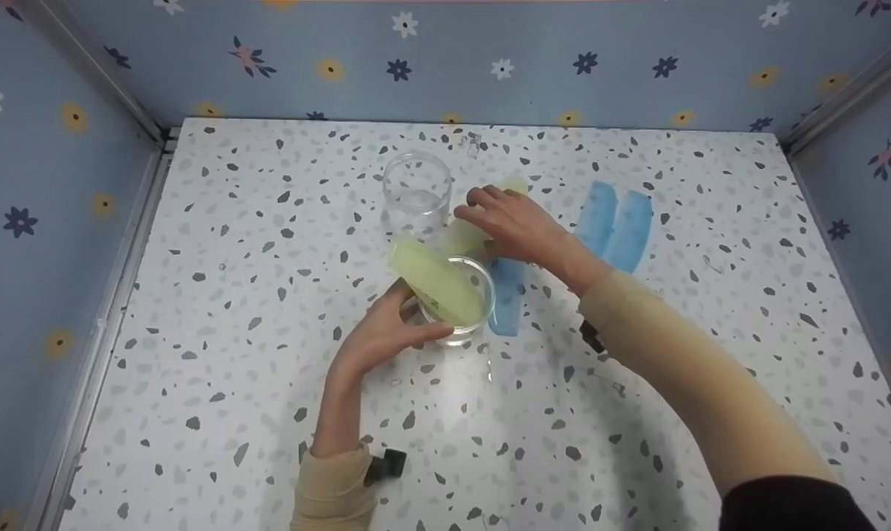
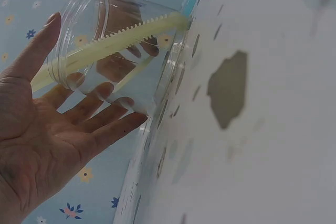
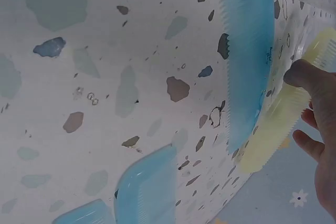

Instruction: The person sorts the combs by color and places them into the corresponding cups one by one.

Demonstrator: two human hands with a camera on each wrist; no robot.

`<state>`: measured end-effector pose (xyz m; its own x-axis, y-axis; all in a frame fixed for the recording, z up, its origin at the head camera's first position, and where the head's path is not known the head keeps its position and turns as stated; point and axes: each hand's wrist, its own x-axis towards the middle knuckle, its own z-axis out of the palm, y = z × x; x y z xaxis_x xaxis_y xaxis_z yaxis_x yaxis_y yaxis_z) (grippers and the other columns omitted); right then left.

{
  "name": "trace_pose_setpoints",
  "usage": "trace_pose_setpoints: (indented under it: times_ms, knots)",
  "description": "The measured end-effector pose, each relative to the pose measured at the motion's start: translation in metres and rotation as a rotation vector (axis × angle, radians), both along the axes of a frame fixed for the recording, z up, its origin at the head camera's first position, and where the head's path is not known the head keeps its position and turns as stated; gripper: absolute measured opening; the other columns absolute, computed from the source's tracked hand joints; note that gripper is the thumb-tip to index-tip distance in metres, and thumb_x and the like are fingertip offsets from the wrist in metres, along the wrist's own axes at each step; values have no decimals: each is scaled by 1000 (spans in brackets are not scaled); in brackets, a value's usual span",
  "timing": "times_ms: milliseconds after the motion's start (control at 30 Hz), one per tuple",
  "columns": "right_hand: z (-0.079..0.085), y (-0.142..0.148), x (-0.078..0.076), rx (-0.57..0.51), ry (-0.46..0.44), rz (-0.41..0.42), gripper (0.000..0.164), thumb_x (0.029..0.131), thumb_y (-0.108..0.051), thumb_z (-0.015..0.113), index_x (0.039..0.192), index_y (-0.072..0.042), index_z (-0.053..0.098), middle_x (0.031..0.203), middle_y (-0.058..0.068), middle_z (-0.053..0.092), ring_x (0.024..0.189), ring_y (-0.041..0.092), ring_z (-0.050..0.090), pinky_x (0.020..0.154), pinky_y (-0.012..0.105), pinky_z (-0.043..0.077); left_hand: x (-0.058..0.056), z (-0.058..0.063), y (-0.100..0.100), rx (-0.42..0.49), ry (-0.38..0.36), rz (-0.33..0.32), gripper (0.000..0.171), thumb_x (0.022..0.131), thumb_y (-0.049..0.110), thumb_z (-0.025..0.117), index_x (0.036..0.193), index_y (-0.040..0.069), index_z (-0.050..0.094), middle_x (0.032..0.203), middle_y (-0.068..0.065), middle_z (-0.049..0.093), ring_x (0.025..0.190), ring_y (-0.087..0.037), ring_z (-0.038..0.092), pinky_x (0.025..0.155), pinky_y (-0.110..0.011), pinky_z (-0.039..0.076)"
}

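In the head view, my left hand (image 1: 383,335) holds a clear plastic jar (image 1: 456,339) at its side, thumb and fingers on opposite sides. A pale yellow comb (image 1: 442,284) leans inside that jar and sticks out past its rim; its teeth show through the wall in the left wrist view. Beyond the jar, my right hand (image 1: 515,225) pinches a second yellow comb (image 3: 281,116) around its middle, close over the table. Partly hidden by the right hand and the jar, a blue comb (image 1: 508,299) lies on the table just right of the jar.
Another clear jar (image 1: 417,184) stands farther back, left of the right hand. Two more blue combs (image 1: 597,214) lie side by side at the right, partly behind the right wrist. Flowered panels (image 1: 445,66) border the speckled table (image 1: 254,413) at back and sides.
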<state>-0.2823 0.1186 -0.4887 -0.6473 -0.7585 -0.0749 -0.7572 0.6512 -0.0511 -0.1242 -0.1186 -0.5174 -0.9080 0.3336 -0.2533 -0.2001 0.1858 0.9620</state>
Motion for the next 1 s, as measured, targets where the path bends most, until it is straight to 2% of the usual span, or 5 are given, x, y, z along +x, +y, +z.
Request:
trace_pose_setpoints:
  times_ms: [133,333,600,833,1000]
  knots:
    - [2,10,0,-101,-9,-54,63,84,-15,85,139,-18,56,136,13,58,122,33,57,99,51,57,0,0,0,5,12,-5,95,80,38,88,158,33,34,161,1,42,143,-32,50,76,-37,60]
    - [11,24,0,-215,18,-119,61,84,-17,82,139,-18,56,135,12,57,119,31,58,94,49,59,1,-1,-1,19,32,-1,94,80,38,88,158,32,35,161,1,43,147,-32,46,81,-41,61]
    - [24,33,4,-350,-57,-268,59,85,-24,80,138,-20,55,139,9,56,118,28,56,98,49,58,1,-2,-2,31,37,0,98,79,41,89,159,36,33,164,1,39,150,-36,41,105,-46,54]
    - [26,42,9,-491,-110,-380,61,82,-25,80,137,-18,55,138,8,56,123,27,57,105,48,55,0,-1,-1,38,19,-12,101,79,39,89,160,38,28,167,-2,34,151,-40,39,93,-45,60]
    - [25,48,9,-657,-156,-414,60,81,-21,78,136,-14,55,134,11,57,125,27,58,106,50,55,-1,-2,-1,26,23,-11,101,79,39,88,161,37,28,167,-4,34,151,-41,39,102,-49,57]
